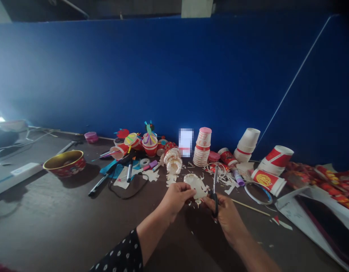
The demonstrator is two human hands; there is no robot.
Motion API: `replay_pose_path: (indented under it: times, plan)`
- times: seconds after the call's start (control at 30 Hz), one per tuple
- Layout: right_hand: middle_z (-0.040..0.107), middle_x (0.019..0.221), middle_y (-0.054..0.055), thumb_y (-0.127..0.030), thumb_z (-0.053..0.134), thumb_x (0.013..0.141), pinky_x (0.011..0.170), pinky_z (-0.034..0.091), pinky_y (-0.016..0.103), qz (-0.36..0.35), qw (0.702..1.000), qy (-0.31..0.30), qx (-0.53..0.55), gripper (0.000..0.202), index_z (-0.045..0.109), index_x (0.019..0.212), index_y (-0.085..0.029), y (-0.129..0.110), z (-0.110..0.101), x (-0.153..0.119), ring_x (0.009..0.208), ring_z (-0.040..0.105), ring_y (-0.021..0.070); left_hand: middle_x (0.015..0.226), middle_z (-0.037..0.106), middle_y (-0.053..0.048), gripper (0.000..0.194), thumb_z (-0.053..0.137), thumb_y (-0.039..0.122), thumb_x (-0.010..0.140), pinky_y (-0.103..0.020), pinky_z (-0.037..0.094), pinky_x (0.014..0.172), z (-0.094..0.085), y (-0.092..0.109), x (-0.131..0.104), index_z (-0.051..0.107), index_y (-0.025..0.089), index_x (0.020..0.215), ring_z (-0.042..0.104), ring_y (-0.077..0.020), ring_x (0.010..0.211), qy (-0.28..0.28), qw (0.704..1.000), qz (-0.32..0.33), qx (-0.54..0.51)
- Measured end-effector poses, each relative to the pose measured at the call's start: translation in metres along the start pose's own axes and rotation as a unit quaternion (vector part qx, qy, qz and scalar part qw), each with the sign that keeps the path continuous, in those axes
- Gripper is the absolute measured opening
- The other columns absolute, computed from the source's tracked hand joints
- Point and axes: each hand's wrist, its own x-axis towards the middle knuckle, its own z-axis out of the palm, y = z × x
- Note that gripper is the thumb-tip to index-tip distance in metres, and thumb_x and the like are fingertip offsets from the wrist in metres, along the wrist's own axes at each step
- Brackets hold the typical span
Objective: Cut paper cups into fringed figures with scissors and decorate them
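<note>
A white cut paper piece (193,183) with a rounded top and ragged lower edge is held above the dark table. My left hand (177,198) pinches its left side between thumb and fingers. Black-handled scissors (215,189) are in my right hand (223,211), blades pointing up and away to the right of the paper. The right fingertips reach the paper's lower right edge; whether they grip it is hard to tell. White paper scraps (229,181) lie around and behind both hands.
Stacked paper cups (203,147) stand behind the hands, with more cups (248,143) to the right. A gold-rimmed bowl (65,164) sits at left, near markers (98,185) and decorated cups (150,145). A thin stick (250,207) and a phone (326,226) lie at right.
</note>
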Motion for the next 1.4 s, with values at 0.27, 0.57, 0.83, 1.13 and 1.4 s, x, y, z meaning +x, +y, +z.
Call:
replay_pose_path:
  times: [0.27, 0.57, 0.83, 1.13, 1.4]
  plan:
    - [0.041, 0.046, -0.006, -0.044, 0.065, 0.064, 0.037, 0.019, 0.019, -0.004, 0.999, 0.027, 0.028, 0.033, 0.053, 0.054, -0.015, 0.003, -0.006, 0.006, 0.040, 0.030, 0.0059, 0.043, 0.048, 0.004, 0.018, 0.060, 0.026, 0.058, -0.021, 0.026, 0.046, -0.006, -0.005, 0.004, 0.050, 0.014, 0.049, 0.038, -0.0069, 0.043, -0.002, 0.994, 0.012, 0.107]
    - [0.047, 0.050, -0.004, -0.036, 0.068, 0.062, 0.039, 0.020, 0.019, -0.009, 0.999, 0.011, 0.036, 0.026, 0.055, 0.061, -0.014, 0.001, -0.008, 0.006, 0.043, 0.034, 0.0066, 0.048, 0.052, 0.003, 0.014, 0.063, 0.024, 0.056, -0.022, 0.031, 0.051, -0.003, -0.001, 0.000, 0.056, 0.012, 0.055, 0.043, -0.0080, 0.047, -0.055, 0.996, 0.002, 0.070]
    - [0.047, 0.050, -0.006, -0.032, 0.069, 0.061, 0.040, 0.022, 0.019, -0.005, 0.999, 0.021, 0.031, 0.021, 0.057, 0.061, -0.015, 0.002, -0.010, 0.007, 0.044, 0.035, 0.0069, 0.045, 0.049, 0.004, 0.016, 0.068, 0.022, 0.050, -0.022, 0.029, 0.050, -0.004, -0.004, 0.002, 0.055, 0.012, 0.051, 0.042, -0.0079, 0.046, -0.041, 0.997, -0.005, 0.061]
    - [0.048, 0.047, -0.006, -0.030, 0.070, 0.059, 0.043, 0.025, 0.021, 0.008, 1.000, 0.017, 0.010, 0.021, 0.054, 0.056, -0.016, -0.002, -0.010, 0.006, 0.044, 0.038, 0.0077, 0.050, 0.053, 0.003, 0.021, 0.071, 0.027, 0.049, -0.022, 0.032, 0.053, -0.004, -0.006, 0.002, 0.059, 0.012, 0.057, 0.044, -0.0085, 0.049, -0.065, 0.997, -0.005, 0.046]
    - [0.046, 0.046, -0.007, -0.031, 0.070, 0.059, 0.042, 0.025, 0.021, 0.009, 1.000, 0.009, 0.015, 0.021, 0.055, 0.059, -0.016, -0.006, -0.007, 0.004, 0.042, 0.037, 0.0073, 0.050, 0.055, 0.001, 0.028, 0.066, 0.039, 0.057, -0.024, 0.033, 0.054, -0.009, -0.012, 0.008, 0.060, 0.012, 0.057, 0.045, -0.0093, 0.049, -0.025, 0.996, 0.015, 0.087]
